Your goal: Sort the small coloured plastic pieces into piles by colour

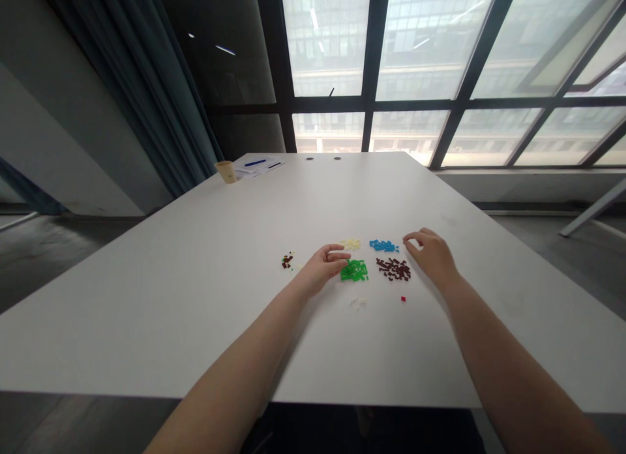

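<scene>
Green pieces: one pile (354,270), nearer the desk's near edge than its far edge; left hand (323,268) at its left side, fingers loosely bent; I cannot tell whether they pinch a piece.
Blue pile (384,246): just left of the right hand (433,253), whose thumb and forefinger curve together; any piece between them, I cannot confirm.
Single-colour groups: also brown pile (394,269), pale yellow pile (351,244), whitish pieces (359,302) and a red piece (403,299); I judge most separation done.
Mixed cluster (286,261): toward the left edge, colours not yet parted.
Desk (195,310): smooth, white; cup (226,172) and papers (252,170) at its far-left corner.
Room: dark-framed windows (327,43) beyond the far edge; blue curtain (141,82) leftward.
</scene>
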Motion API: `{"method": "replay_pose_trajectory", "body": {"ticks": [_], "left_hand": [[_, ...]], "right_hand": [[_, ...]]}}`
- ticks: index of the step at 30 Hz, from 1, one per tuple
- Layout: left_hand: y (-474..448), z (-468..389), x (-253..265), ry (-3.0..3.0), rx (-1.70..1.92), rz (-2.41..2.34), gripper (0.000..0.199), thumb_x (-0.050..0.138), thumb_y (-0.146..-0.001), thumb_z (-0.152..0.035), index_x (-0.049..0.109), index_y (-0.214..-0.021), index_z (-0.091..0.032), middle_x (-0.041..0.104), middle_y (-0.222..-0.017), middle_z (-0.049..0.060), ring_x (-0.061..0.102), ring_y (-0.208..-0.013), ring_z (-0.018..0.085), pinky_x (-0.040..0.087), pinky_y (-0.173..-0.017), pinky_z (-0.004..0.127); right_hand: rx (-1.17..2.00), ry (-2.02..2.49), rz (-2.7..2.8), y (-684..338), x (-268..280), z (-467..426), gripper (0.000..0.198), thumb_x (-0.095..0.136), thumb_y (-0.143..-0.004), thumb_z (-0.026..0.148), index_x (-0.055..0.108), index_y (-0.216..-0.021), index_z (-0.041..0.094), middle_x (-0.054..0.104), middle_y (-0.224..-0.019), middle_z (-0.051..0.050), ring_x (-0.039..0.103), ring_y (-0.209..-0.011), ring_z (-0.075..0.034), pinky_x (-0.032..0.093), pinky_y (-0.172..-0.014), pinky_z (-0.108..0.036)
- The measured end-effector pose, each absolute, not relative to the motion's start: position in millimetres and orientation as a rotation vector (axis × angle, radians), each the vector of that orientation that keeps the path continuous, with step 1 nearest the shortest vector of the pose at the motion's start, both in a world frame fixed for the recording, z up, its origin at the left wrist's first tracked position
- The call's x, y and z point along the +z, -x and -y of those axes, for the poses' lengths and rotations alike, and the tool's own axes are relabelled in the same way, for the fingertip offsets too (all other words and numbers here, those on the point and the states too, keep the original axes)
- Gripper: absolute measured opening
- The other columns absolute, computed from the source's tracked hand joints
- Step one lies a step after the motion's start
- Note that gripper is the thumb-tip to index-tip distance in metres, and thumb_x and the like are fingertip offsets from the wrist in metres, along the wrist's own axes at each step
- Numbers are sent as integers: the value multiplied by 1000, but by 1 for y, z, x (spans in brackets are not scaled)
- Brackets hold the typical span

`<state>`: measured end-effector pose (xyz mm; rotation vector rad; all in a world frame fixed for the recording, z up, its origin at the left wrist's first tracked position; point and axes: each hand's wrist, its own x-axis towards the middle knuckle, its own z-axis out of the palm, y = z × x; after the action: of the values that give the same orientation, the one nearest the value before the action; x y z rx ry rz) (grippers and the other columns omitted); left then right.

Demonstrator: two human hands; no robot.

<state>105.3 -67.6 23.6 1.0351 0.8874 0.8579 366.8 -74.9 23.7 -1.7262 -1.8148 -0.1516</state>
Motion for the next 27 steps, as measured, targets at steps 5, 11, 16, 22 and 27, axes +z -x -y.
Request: {"method": "replay_pose_trajectory", "body": {"ticks": [5, 11, 16, 22, 27], "left_hand": [[-100, 63, 26, -1031, 890, -926, 40, 72, -58, -18, 53, -93, -17, 62, -97, 7, 58, -77, 10, 41, -67, 22], [-93, 59, 35, -980, 999, -972, 38, 71, -55, -16, 53, -89, -17, 61, -86, 4, 54, -68, 7, 39, -62, 19], [-74, 45, 38, -1164, 1133, -1146, 32, 65, -59, -20, 54, -90, -18, 61, -88, 4, 55, -73, 10, 41, -66, 23], [-38, 34, 40, -1784, 1112, -1844, 18, 46, -75, -23, 60, -86, -18, 62, -94, 8, 56, -81, 18, 41, -75, 30], [-36, 40, 44, -1849, 542, -2237, 23, 43, -76, -18, 63, -85, -23, 62, -100, 7, 56, -92, 24, 42, -73, 34]], "right_hand": [[-167, 2103, 1689, -403, 3, 64, 20, 49, -73, 25, 68, -77, 20, 58, -79, -6, 52, -68, -16, 37, -63, -28], [-98, 2175, 1667, -404, -8, 61, 22, 48, -74, 28, 68, -81, 21, 60, -86, -7, 54, -73, -18, 38, -64, -29], [-89, 2119, 1589, -413, -5, 61, 25, 46, -75, 27, 68, -86, 19, 62, -83, -8, 54, -72, -18, 38, -64, -29], [-32, 2125, 1547, -415, -2, 63, 27, 47, -75, 28, 68, -88, 18, 61, -77, -7, 53, -68, -18, 38, -63, -28], [-16, 2166, 1638, -409, -7, 62, 28, 47, -76, 29, 68, -93, 22, 60, -83, -7, 52, -71, -16, 38, -67, -27]]}}
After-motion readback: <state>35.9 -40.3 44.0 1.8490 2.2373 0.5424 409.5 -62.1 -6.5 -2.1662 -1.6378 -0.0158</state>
